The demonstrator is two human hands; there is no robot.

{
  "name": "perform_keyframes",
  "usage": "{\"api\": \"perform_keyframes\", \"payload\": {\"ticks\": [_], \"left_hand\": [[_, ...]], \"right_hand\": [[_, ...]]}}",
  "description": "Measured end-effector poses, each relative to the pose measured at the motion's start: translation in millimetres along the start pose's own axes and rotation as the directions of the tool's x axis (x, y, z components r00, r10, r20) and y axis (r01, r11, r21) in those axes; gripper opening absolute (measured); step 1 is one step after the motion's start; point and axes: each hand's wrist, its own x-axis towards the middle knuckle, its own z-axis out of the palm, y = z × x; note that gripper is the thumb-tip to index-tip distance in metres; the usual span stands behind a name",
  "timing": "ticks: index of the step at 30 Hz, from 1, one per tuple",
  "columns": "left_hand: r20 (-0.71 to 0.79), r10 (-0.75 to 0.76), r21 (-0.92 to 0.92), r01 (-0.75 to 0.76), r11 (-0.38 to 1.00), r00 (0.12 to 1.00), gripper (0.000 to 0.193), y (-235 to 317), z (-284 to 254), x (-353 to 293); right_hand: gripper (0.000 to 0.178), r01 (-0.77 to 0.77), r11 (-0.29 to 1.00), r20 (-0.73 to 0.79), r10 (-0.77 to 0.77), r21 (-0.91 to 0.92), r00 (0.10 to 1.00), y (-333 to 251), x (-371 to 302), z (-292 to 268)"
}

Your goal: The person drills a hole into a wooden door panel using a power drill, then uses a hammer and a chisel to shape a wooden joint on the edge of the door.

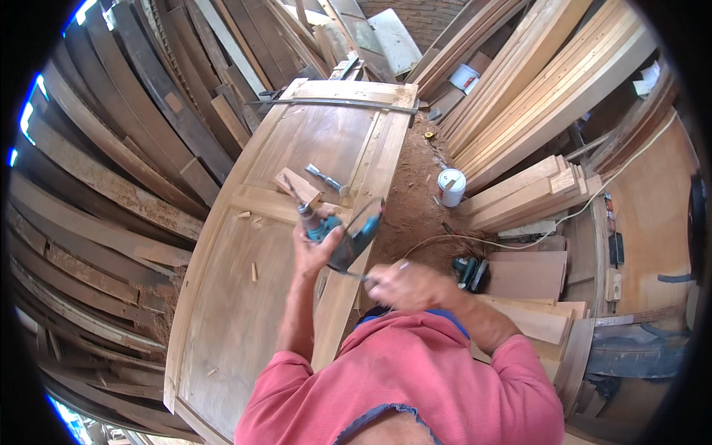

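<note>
left hand (314, 251) curled round teal drill (344, 249), blurred right hand (404, 286) curled nearby

Far left of the grip, daylight (27, 122) glares through gaps past ranks of dark planks (148, 111). Right of it, a dusty brown floor (415, 185) runs beside pale timber beams (549, 81); well beyond it rises a brick-patterned wall (423, 18).
</note>
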Motion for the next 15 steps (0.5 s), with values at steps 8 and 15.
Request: {"api": "perform_keyframes", "payload": {"ticks": [8, 15], "left_hand": [[0.362, 0.033, -0.826, 0.304, 0.474, 0.932, 0.053, 11, 3, -49], [-0.082, 0.143, -0.551, -0.165, 0.818, 0.986, 0.039, 50, 40, 10]], "right_hand": [[0.029, -0.241, 0.896, -0.595, 0.43, 0.372, 0.679, 122, -33, -50], [0.028, 0.016, 0.936, 0.031, -0.028, 0.35, 0.999, 33, 33, 99]]}}
